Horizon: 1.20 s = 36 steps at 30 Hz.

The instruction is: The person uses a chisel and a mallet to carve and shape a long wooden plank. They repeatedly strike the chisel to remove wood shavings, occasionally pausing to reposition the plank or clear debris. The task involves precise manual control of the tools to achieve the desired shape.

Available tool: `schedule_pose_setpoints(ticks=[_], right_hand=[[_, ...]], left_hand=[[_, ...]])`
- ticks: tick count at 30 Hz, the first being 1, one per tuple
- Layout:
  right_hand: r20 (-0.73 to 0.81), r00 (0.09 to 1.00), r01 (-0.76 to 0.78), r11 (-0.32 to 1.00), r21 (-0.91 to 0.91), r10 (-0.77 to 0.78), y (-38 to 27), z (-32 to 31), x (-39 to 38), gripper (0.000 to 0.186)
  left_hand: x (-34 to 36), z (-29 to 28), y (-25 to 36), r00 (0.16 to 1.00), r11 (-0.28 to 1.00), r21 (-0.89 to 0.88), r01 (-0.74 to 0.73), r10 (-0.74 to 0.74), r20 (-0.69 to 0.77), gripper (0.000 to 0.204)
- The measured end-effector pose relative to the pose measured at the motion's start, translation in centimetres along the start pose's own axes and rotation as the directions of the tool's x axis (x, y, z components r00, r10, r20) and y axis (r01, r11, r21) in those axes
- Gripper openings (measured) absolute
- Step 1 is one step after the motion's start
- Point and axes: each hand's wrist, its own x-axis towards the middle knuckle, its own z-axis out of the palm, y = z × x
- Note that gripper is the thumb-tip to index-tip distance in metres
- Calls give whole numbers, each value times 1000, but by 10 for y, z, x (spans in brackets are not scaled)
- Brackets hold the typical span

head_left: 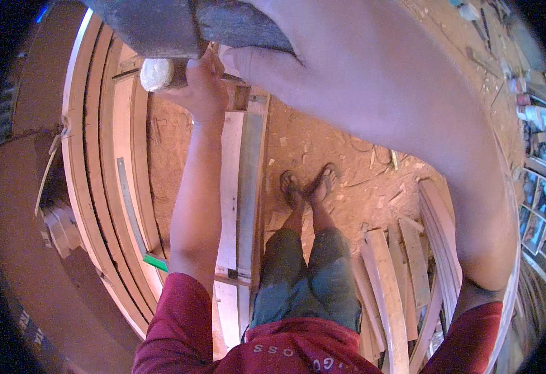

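Note:
At the upper left, my left hand (205, 87) is closed round a short rod with a pale, rounded end (156, 75). Its kind cannot be made out. A dark grey, flat-faced object (154, 28) hangs very close above that hand, cut off by the top edge. My right arm reaches across the top from the right. Of my right hand (240, 63) only a part shows by the left fingers; the dark object hides the rest, so its grip is unclear. Beneath both hands are long timber pieces (229, 174).
A try square (122, 181) with a green stock (156, 262) lies along the timbers at left. Several loose boards (385, 287) are stacked by my legs at lower right. Wood chips litter the earth floor (360, 187). Jumbled items (537, 137) stand at far right.

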Motion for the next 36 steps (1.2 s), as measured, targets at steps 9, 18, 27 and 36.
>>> schedule_pose_setpoints(ticks=[9,18,27,36], right_hand=[[59,998,-7,988,-153,16,-23,-18,10,38],[39,999,21,996,-86,-18,-5,-11,7,39],[18,1000,-1,999,-33,2,7,-9,-13,39],[71,997,17,993,-115,-9,-14,-25,-2,39]], left_hand=[[0,-18,-44,983,960,239,-146,115,140,46],[29,-44,-45,945,836,459,-301,197,260,50],[-7,1,-18,999,945,325,-46,44,12,34],[-14,-19,-42,990,921,368,-131,100,102,32]])
